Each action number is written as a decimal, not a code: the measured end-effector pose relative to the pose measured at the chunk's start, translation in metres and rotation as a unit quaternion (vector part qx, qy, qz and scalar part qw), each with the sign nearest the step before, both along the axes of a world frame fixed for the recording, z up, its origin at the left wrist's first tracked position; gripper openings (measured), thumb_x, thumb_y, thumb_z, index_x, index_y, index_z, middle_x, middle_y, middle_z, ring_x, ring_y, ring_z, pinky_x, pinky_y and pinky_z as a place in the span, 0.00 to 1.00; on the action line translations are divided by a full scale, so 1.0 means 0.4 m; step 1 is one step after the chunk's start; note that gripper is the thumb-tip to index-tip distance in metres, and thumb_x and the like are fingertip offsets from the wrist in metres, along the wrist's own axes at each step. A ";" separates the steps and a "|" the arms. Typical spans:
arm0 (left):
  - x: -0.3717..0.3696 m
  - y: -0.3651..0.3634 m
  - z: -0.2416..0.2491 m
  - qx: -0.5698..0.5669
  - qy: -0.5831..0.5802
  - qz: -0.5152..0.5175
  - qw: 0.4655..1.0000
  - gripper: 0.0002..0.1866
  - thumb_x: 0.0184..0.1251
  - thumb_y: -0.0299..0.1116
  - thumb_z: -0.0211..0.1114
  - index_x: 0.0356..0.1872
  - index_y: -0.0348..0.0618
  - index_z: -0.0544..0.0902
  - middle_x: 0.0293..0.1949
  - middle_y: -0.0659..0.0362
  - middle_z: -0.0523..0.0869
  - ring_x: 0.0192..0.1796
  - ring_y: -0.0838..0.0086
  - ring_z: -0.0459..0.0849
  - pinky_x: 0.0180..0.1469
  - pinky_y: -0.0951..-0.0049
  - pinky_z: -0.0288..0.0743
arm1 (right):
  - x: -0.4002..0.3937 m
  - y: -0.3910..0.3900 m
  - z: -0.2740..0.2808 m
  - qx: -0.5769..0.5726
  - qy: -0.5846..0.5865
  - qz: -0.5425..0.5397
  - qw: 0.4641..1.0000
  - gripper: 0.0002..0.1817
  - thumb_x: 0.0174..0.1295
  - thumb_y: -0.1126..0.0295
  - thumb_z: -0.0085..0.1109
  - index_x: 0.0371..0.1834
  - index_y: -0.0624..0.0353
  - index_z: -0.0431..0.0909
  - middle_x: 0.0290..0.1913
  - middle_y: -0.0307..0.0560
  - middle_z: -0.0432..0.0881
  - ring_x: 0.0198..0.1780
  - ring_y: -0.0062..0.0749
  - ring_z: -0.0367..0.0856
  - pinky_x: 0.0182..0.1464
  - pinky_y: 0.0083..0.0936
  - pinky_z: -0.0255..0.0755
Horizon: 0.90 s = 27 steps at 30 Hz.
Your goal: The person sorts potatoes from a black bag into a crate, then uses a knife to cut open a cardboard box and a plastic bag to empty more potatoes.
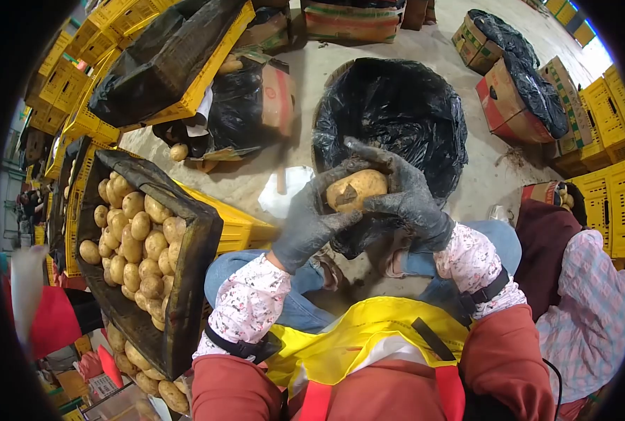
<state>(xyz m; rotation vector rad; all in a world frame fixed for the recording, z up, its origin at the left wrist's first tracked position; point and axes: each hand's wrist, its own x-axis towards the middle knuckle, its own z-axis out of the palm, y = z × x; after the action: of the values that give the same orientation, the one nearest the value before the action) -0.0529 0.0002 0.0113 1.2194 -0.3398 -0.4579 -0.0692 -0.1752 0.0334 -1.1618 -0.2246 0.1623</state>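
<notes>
We've got one potato (366, 186) between both hands, held above our knees at the near edge of the black-lined tub (428, 116). Left hand (305, 217), gloved in dirty grey, grasps its left side, thumb along the near face. Right hand (412, 200), same glove, grasps the right side, thumb on the near right, fingers arched over the far side. Potato shows a dark patch on its near left face.

Left of us: tilted black-lined crate (201, 256) with a potato pile (140, 235). Yellow crate (245, 226) sits just right of it. White bag (284, 191) on the floor, left of the tub. Far left: lined carton (277, 98). Far right: another lined carton (496, 105). Near right we see a co-worker's checked sleeve (589, 302).
</notes>
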 end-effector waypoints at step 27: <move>0.013 0.008 -0.030 -0.060 0.263 0.052 0.961 0.25 0.71 0.49 0.46 0.55 0.38 0.70 0.50 0.53 0.77 0.53 0.69 0.76 0.56 0.68 0.70 | -0.003 -0.036 -0.078 -0.019 0.083 -0.076 0.993 0.39 0.40 0.80 0.64 0.62 0.65 0.63 0.55 0.51 0.72 0.55 0.33 0.73 0.58 0.26 0.69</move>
<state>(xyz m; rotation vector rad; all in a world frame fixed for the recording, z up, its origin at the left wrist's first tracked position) -0.0478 0.0034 -0.0008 0.9493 0.1510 -0.6390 -0.0705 -0.1896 0.0022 -1.1926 0.0141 0.1288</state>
